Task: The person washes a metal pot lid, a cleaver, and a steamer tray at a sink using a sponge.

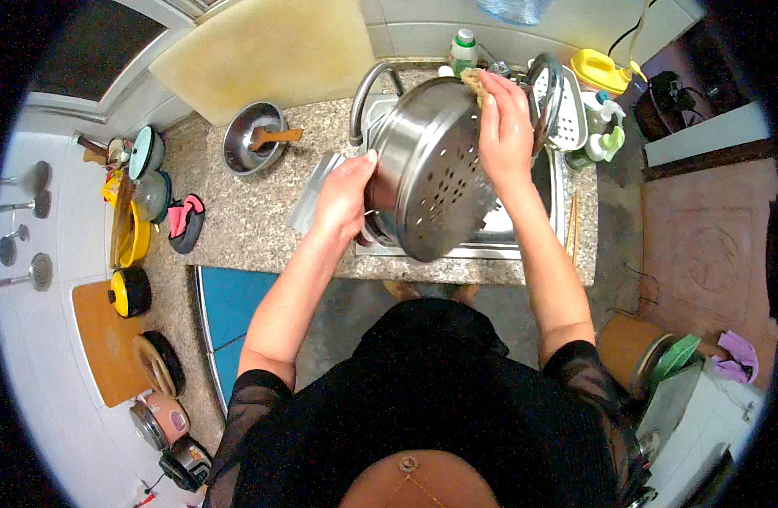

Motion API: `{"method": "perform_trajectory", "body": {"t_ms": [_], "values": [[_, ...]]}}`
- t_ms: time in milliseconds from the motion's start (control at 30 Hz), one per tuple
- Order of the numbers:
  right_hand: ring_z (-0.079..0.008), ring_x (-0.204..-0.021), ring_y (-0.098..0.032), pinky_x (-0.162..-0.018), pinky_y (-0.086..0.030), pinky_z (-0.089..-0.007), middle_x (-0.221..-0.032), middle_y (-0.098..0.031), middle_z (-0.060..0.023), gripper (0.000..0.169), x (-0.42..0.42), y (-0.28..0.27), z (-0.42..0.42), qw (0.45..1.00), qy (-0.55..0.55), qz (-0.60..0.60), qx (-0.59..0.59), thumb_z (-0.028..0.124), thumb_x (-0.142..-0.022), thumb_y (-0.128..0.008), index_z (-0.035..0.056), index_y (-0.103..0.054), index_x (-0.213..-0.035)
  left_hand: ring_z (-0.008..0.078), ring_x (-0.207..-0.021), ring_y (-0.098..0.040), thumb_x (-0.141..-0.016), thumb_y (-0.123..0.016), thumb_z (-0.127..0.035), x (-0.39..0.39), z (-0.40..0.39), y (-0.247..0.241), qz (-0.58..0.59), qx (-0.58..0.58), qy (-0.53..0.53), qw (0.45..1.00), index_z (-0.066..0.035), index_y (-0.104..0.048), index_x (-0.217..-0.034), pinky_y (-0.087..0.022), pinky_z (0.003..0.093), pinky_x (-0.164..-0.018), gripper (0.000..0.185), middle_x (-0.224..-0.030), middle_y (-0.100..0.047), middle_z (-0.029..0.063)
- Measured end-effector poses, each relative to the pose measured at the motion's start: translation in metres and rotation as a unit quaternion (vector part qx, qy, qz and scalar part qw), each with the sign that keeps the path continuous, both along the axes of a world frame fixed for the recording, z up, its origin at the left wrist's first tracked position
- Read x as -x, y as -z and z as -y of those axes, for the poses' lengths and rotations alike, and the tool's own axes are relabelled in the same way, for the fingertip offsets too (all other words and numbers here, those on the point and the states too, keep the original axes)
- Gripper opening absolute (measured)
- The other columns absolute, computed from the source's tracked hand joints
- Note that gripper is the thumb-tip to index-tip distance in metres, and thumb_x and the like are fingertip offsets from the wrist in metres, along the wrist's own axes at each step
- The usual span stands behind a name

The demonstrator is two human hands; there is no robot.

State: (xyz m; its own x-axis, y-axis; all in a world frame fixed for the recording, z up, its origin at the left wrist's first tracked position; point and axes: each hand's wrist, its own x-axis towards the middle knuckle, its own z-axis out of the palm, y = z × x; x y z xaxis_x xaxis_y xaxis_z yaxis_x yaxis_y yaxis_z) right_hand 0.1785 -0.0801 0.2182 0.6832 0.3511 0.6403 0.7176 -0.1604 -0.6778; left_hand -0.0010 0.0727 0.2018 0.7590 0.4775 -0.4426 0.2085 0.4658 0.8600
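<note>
A large stainless steel steamer pot [421,171] with a perforated base and two loop handles is tilted on its side above the sink [544,184]. My left hand [346,193] grips its left side, the thumb at the rim. My right hand [506,127] presses a tan scrubbing pad [473,84] against the upper edge of the pot, near the right handle. Part of the pad is covered by the fingers. Most of the sink basin is hidden behind the pot and my right forearm.
Left on the granite counter [236,222] are a steel bowl [254,138] with a wooden spatula [278,136] and a pink-and-black cloth item [186,223]. A white drainer basket [562,108], pump bottles [602,127] and chopsticks [573,222] lie right.
</note>
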Motion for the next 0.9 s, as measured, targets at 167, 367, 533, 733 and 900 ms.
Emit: {"method": "perform_trajectory", "body": {"t_ms": [167,367,533,733,900], "values": [[-0.0368,-0.124,-0.043,-0.108,-0.033,-0.0451,-0.128,-0.048,-0.0182,0.047,0.072,0.005,-0.013,0.999,-0.011,0.033,0.037,0.004,-0.085,-0.055,0.0042,-0.049,-0.132,0.0205,-0.093,-0.062,-0.099,-0.049,-0.027,-0.014,-0.017,0.002,0.01,0.104,0.005,0.995,-0.004,-0.058,-0.108,-0.052,0.0414,-0.086,0.026,-0.104,-0.065,0.0079],[-0.0374,-0.134,-0.034,-0.113,-0.027,-0.0463,-0.14,-0.04,-0.02,0.055,0.104,0.068,0.051,0.981,-0.122,0.006,0.148,0.001,-0.083,-0.055,0.0048,-0.045,-0.137,0.0177,-0.093,-0.06,-0.101,-0.047,-0.027,0.013,-0.012,0.013,0.034,0.098,-0.069,0.992,-0.002,-0.059,-0.106,-0.049,0.0367,-0.087,0.028,-0.104,-0.064,0.0074],[-0.0386,-0.135,-0.033,-0.113,-0.026,-0.0468,-0.143,-0.037,-0.0205,0.05,0.084,0.113,0.071,0.99,0.025,-0.103,0.098,0.004,-0.087,-0.051,0.0039,-0.045,-0.137,0.0194,-0.097,-0.061,-0.101,-0.045,-0.03,0.033,-0.003,0.028,0.039,0.058,-0.063,0.996,-0.001,-0.058,-0.109,-0.05,0.0381,-0.088,0.033,-0.104,-0.065,0.0093],[-0.039,-0.13,-0.041,-0.111,-0.03,-0.0486,-0.136,-0.046,-0.0212,0.043,0.105,0.049,0.004,0.981,-0.181,0.046,0.056,0.008,-0.09,-0.048,0.0035,-0.05,-0.132,0.0211,-0.102,-0.061,-0.101,-0.045,-0.032,0.027,0.009,0.039,0.044,0.058,-0.121,0.99,-0.002,-0.057,-0.114,-0.049,0.0394,-0.089,0.034,-0.112,-0.063,0.01],[-0.0376,-0.126,-0.045,-0.109,-0.032,-0.0476,-0.132,-0.05,-0.0206,0.041,0.028,0.04,-0.025,0.99,-0.036,0.11,0.077,0.009,-0.087,-0.051,0.0086,-0.054,-0.127,0.02,-0.1,-0.061,-0.1,-0.047,-0.034,0.029,0.009,0.055,0.041,0.025,-0.114,0.992,-0.002,-0.057,-0.114,-0.049,0.0373,-0.086,0.036,-0.109,-0.064,0.0098]]}}
